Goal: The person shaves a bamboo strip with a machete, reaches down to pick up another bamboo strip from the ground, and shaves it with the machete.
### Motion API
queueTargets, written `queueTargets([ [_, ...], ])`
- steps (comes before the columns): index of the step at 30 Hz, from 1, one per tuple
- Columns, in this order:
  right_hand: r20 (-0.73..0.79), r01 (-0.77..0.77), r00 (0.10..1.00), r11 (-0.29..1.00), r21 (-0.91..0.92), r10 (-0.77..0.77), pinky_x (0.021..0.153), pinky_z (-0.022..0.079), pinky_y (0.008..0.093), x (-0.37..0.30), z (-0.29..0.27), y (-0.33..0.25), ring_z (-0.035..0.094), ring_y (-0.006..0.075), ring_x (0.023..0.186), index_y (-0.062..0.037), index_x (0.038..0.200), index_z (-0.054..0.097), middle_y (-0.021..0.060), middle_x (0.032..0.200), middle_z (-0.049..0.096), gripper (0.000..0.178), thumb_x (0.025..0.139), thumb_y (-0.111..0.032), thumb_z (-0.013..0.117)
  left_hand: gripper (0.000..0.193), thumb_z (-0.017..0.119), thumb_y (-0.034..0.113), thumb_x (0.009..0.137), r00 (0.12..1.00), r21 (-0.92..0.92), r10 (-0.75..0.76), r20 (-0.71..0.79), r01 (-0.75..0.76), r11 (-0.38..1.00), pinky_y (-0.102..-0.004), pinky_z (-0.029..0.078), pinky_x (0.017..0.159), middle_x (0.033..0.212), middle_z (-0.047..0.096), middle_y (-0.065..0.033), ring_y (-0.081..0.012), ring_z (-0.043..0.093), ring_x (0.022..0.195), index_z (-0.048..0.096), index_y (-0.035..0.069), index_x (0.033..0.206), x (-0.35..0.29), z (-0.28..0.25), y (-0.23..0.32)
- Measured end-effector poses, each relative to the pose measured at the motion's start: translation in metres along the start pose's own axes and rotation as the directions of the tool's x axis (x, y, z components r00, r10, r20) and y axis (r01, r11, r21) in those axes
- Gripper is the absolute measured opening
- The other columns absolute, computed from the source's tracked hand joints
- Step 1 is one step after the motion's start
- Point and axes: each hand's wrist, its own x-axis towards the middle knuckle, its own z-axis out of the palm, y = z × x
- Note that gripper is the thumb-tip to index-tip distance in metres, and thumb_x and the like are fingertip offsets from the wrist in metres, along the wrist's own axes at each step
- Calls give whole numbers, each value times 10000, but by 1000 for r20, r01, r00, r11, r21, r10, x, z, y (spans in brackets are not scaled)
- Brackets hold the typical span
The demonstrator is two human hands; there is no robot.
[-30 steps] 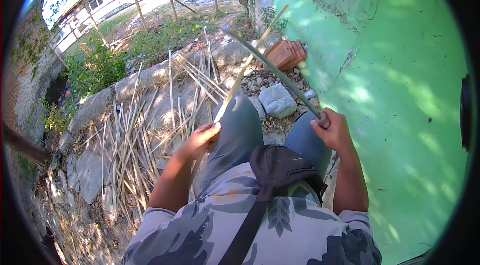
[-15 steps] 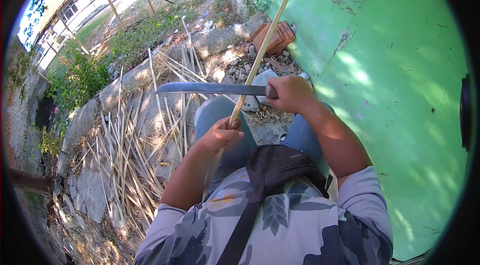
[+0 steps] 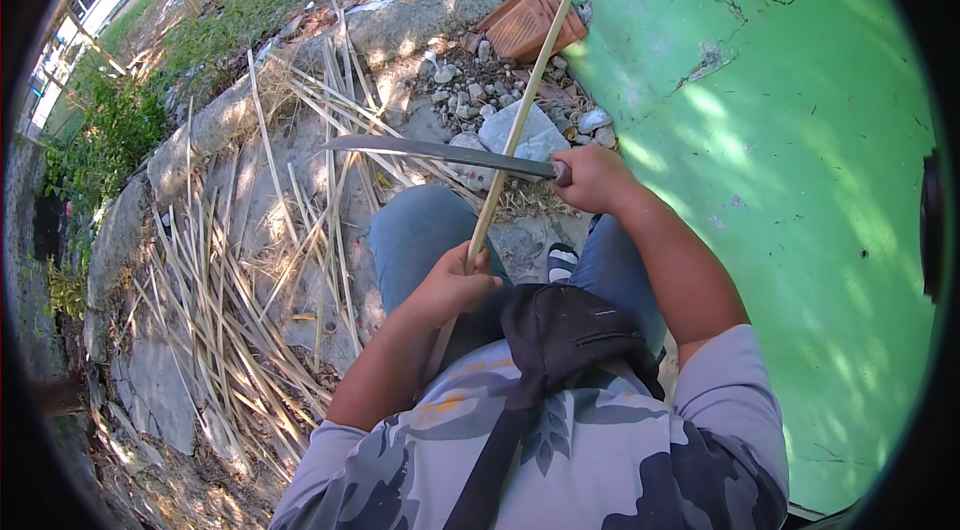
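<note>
My left hand (image 3: 460, 287) is wrapped round a long pale strip that looks like split bamboo (image 3: 541, 65), which slants up and away to the right. Its lower end passes below my fist toward my lap. In my right hand (image 3: 592, 178) is the short handle of a machete (image 3: 430, 150). The long grey blade points left, crossing the strip above my left hand, its tip over the ground beside my knee. Blade and strip appear to touch where they cross.
Many similar strips (image 3: 235, 315) lie in a loose heap at my left. Ahead are rubble, a pale stone block (image 3: 525, 133) and orange roof tiles (image 3: 530, 28). A green painted surface (image 3: 780, 230) spans the right side. A black bag (image 3: 570, 330) rests on my lap.
The view has shifted a little downward. The machete now tilts, its tip higher than its handle, and its handle sits slightly farther right. Both hands keep their grip.
</note>
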Motion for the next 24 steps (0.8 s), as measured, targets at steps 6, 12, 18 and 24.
queueTargets([
  [6, 0, 57, 998, 998, -28, -57, 644, 521, 496, -12, 7, -40, 655, 386, 717, -118, 805, 647, 144, 712, 646, 142, 717, -223, 686, 332, 673, 9, 844, 999, -63, -19, 50, 22, 998, -239, 265, 405, 677, 412, 62, -43, 376, 482, 387, 167, 906, -5, -10, 0],
  [12, 135, 54, 991, 971, -233, -23, 707, 546, 482, 20, -4, -33, 688, 346, 768, -141, 824, 669, 127, 759, 684, 161, 706, -248, 689, 318, 661, 19, 846, 1000, 43, 25, 2, -25, 999, -228, 271, 414, 688, 412, 70, -34, 368, 491, 395, 168, 935, 0, -14, -1],
  [18, 73, 96, 994, 968, -232, -81, 668, 529, 487, 28, 0, -36, 665, 367, 735, -122, 797, 643, 139, 727, 658, 159, 680, -215, 697, 304, 649, 37, 855, 1000, -83, -15, 20, 17, 996, -233, 246, 411, 682, 407, 69, -38, 346, 478, 393, 168, 956, -3, -19, -1],
  [24, 3, -2, 1000, 968, -252, 2, 693, 537, 495, 33, -3, -31, 676, 371, 773, -129, 833, 664, 145, 769, 681, 147, 741, -244, 672, 283, 637, 47, 871, 999, -102, -14, 43, 18, 995, -235, 228, 408, 659, 397, 70, -39, 331, 465, 396, 175, 947, -11, -24, -2],
])
